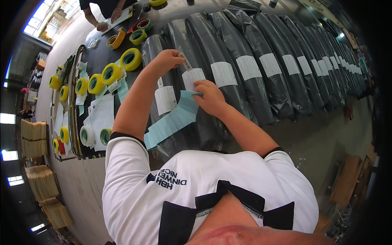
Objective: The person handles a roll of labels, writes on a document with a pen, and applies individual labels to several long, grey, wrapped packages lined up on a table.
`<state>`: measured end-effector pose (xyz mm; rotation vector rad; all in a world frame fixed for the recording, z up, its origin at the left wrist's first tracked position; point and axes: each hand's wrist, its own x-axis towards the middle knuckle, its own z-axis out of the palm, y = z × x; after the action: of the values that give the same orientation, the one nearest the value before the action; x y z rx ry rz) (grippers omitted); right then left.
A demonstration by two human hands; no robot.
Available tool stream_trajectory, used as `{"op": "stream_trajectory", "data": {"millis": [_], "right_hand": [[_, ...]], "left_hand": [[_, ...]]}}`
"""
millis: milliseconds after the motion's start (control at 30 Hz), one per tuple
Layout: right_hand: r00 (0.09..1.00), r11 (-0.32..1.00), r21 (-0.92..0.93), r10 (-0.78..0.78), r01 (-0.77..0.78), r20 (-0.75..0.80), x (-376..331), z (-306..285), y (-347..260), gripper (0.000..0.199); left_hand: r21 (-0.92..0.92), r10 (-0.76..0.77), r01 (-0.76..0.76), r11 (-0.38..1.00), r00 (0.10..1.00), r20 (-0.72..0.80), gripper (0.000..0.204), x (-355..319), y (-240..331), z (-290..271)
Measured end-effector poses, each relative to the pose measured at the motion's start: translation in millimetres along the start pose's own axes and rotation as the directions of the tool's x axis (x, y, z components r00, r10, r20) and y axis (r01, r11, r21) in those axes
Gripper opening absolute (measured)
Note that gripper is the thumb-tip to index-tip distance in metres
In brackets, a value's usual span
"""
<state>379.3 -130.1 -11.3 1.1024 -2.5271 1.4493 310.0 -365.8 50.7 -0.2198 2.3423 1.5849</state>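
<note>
My left hand (166, 61) pinches a narrow white label (187, 64) with printed marks, just over a dark plastic-wrapped package (179, 38). Closed on the end of a pale blue label backing strip (171, 122) is my right hand (209, 97); the strip trails down to the left across the nearest packages. A larger white label (192, 77) sits on the package between my hands. Another white label (165, 100) lies on the package to its left, below my left forearm.
Many dark wrapped packages (286, 61) with white labels stretch away to the right. On the left, yellow tape rolls (130, 59) and paper sheets (102, 116) lie on a dark table with a metal rail (73, 102). Another person's hand (116, 15) is at the far end. Cardboard stacks (43, 181) stand left.
</note>
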Motion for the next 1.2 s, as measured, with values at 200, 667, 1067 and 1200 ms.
{"op": "stream_trajectory", "data": {"millis": [200, 667, 1067, 1200], "right_hand": [[0.986, 0.949, -0.269, -0.158, 0.167, 0.053, 24, 4, 7, 0.018], [0.996, 0.943, -0.321, -0.091, 0.092, 0.017, 42, 8, 16, 0.022], [0.996, 0.926, -0.374, -0.031, 0.059, 0.08, 56, 13, 16, 0.016], [0.993, 0.942, -0.315, -0.103, 0.115, 0.053, 56, 11, 15, 0.019]], "left_hand": [[0.123, -0.09, 0.082, 0.989, 0.994, 0.06, 0.017, 45, -6, -5], [0.293, -0.044, 0.028, 0.956, 0.998, 0.046, 0.023, 67, -12, 7], [0.644, 0.342, -0.17, 0.746, 0.927, -0.153, 0.04, 53, -20, 19], [0.553, 0.344, -0.091, 0.828, 0.861, -0.374, 0.037, 63, -39, 11]]}}
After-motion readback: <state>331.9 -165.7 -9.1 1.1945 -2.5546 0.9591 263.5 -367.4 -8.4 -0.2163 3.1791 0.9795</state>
